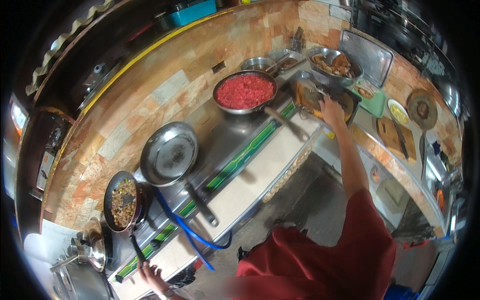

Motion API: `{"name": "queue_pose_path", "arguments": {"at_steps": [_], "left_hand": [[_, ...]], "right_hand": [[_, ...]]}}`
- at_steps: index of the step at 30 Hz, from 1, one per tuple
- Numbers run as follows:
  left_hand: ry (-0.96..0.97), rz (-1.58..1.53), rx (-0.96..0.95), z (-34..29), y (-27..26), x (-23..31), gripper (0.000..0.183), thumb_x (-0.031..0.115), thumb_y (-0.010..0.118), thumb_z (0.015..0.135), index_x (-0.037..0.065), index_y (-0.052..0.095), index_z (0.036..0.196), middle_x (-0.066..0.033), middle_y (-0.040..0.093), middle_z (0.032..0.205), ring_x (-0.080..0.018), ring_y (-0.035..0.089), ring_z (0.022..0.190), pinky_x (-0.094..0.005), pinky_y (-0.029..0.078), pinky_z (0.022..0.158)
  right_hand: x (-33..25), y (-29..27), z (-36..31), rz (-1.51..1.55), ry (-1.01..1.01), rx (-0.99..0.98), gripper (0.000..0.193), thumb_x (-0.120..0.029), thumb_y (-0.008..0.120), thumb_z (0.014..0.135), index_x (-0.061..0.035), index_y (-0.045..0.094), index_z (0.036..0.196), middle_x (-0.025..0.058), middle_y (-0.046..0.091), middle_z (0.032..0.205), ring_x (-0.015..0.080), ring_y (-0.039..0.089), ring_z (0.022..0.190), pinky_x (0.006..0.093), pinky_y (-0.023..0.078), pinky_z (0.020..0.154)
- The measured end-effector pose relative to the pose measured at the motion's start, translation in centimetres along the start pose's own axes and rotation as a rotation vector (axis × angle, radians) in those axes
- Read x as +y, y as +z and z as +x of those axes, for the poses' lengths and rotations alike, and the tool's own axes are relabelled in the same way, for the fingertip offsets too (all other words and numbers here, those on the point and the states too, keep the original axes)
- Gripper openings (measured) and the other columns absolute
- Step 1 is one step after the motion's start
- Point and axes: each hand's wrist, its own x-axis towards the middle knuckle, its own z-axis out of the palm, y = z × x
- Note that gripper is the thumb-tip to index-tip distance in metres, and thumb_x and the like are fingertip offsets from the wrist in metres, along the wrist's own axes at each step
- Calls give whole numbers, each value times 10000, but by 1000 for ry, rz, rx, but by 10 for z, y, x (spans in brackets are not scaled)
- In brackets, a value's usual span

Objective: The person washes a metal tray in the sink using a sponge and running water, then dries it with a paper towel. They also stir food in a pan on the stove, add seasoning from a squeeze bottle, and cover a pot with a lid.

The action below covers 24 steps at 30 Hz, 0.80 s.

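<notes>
At the lower left, my left hand is closed at the end of the black handle of a small frying pan. Browned minced meat with green bits lies in that pan, which sits on a burner. My right arm stretches far to the right, over a dark rectangular tray with brownish liquid and an orange-brown piece in it. There my right hand is closed on a thin, light metal utensil, whose far end I cannot make out.
An empty steel frying pan and a pan of red minced meat stand along the stove, handles jutting toward me. A blue hose hangs over the front edge. Rightward are a meat bowl, green tray and knife on a board.
</notes>
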Motion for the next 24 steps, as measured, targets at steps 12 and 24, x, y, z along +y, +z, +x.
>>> {"name": "queue_pose_path", "arguments": {"at_steps": [12, 24], "left_hand": [[123, 512, 165, 7, -3, -7, 407, 187, 637, 848, 55, 508, 1211, -34, 571, 808, -100, 534, 590, -224, 435, 418], [288, 461, 381, -58, 14, 7, 554, 164, 706, 797, 16, 501, 1290, -179, 553, 1217, -218, 628, 881, -325, 514, 760]], "right_hand": [[-46, -8, 130, 162, -326, 422, 298, -233, 681, 801, -17, 632, 1000, 158, 588, 1008, 348, 531, 1018, 442, 449, 860], [-577, -268, 256, 785, -638, 443, 578, -303, 732, 736, -4, 551, 1195, 232, 585, 1182, 347, 571, 1099, 421, 461, 934]]}}
